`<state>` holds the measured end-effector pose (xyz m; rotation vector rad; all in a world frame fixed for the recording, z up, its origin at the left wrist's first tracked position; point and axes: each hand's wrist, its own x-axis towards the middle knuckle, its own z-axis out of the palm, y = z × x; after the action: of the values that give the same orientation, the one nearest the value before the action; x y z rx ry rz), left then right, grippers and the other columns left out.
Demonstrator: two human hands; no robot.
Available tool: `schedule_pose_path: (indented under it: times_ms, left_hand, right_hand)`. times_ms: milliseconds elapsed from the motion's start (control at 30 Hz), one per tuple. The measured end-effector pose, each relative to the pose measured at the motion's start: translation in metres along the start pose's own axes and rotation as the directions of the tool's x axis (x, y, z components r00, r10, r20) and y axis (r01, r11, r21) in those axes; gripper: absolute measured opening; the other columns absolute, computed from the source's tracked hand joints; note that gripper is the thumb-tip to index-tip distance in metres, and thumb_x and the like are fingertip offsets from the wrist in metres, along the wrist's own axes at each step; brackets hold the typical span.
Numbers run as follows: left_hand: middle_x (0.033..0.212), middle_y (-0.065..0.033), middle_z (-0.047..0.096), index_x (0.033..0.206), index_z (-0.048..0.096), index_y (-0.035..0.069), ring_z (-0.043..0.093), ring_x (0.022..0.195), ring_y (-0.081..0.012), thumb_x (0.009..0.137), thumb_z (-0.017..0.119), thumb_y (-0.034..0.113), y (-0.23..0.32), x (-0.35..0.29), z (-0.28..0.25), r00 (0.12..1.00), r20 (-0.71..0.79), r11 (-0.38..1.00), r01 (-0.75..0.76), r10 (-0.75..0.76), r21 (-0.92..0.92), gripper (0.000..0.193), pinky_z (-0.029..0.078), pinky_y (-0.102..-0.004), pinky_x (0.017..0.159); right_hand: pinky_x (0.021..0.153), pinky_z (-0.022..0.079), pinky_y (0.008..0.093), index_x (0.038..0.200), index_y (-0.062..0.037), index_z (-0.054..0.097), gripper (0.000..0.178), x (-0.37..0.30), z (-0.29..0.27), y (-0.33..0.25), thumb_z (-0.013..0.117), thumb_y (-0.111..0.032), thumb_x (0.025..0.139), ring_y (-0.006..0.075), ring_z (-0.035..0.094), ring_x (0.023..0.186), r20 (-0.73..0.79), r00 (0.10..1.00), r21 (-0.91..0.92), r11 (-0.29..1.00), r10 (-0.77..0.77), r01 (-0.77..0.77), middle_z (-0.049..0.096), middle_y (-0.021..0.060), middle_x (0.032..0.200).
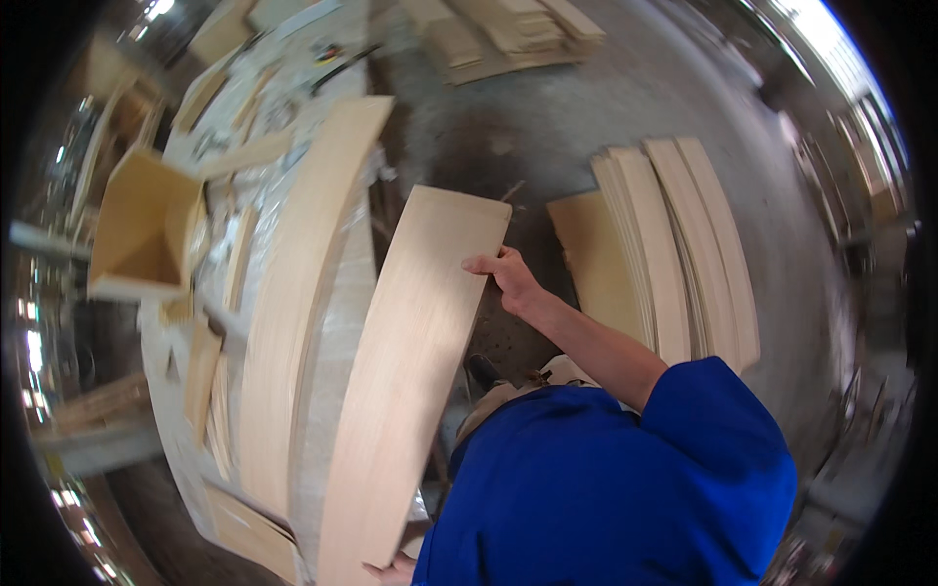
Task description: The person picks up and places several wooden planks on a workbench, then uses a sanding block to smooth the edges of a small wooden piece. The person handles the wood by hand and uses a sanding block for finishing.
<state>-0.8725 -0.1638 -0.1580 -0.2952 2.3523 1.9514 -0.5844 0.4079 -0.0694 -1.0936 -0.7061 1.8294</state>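
Note:
A long, pale wooden board (410, 342) slants across the middle of the head view, held beside the worktable. My right hand (508, 278) grips its right edge towards the far end, the thumb lying on the top face and the fingers hidden beneath. Down at the lower edge, my left hand (393, 569) holds the board's near end; only some of its fingers show. Just left of the held board, a stack of similar long boards (303, 283) lies along the table.
Plastic film covers part of the worktable (347, 322). Wood strips (239, 259), an open wooden box (147, 225) and a dark, long tool (344, 68) are at its left and far side. On the floor, board stacks stand at right (655, 244) and far ahead (508, 39).

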Motion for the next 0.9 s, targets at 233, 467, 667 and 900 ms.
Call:
schedule_pose_path:
  times_ms: [233, 467, 667, 900]
  left_hand:
    - [0.142, -0.0247, 0.057, 0.146, 0.047, -0.008, 0.058, 0.127, -0.0341, 0.092, 0.070, 0.013, 0.142, -0.090, 0.132, 0.967, 0.247, 0.964, 0.000, 0.067, -0.265, 0.062, 0.049, -0.0485, 0.107]
    - [0.143, -0.0248, 0.057, 0.145, 0.050, -0.007, 0.058, 0.129, -0.0354, 0.091, 0.071, 0.018, 0.244, -0.253, 0.332, 0.691, 0.705, 0.955, 0.074, 0.159, -0.287, 0.062, 0.050, -0.0510, 0.108]
    - [0.127, -0.0209, 0.068, 0.128, 0.064, -0.009, 0.068, 0.112, -0.0320, 0.087, 0.073, 0.011, 0.167, -0.483, 0.566, 0.235, 0.968, 0.996, 0.031, -0.093, 0.088, 0.046, 0.057, -0.0462, 0.098]
    - [0.131, -0.0151, 0.062, 0.137, 0.054, 0.000, 0.061, 0.121, -0.0317, 0.090, 0.061, -0.003, -0.157, -0.664, 0.820, 0.020, 0.749, 0.749, 0.031, -0.662, 0.662, 0.047, 0.053, -0.0519, 0.102]
  right_hand:
    - [0.102, 0.052, 0.0481, 0.119, -0.0027, 0.063, 0.041, -0.079, -0.270, -0.002, 0.076, -0.016, 0.082, 0.0282, 0.066, 0.109, -0.319, 0.911, 0.437, 0.893, 0.262, -0.104, 0.068, 0.0127, 0.115]
    - [0.113, 0.044, 0.0486, 0.133, -0.0029, 0.055, 0.052, -0.214, -0.502, 0.054, 0.072, -0.015, 0.086, 0.0317, 0.061, 0.122, -0.545, 0.790, 0.760, 0.564, 0.282, 0.323, 0.064, 0.0142, 0.129]
    - [0.109, 0.047, 0.0458, 0.140, -0.0035, 0.053, 0.051, -0.334, -0.598, 0.137, 0.063, -0.022, 0.094, 0.0292, 0.060, 0.124, -0.797, 0.481, 0.589, 0.295, 0.366, 0.752, 0.062, 0.0119, 0.135]
    - [0.105, 0.050, 0.0415, 0.133, -0.0016, 0.061, 0.044, -0.346, -0.621, 0.176, 0.071, -0.016, 0.093, 0.0253, 0.061, 0.122, -0.895, -0.057, 0.103, 0.330, 0.441, 0.938, 0.066, 0.0102, 0.130]
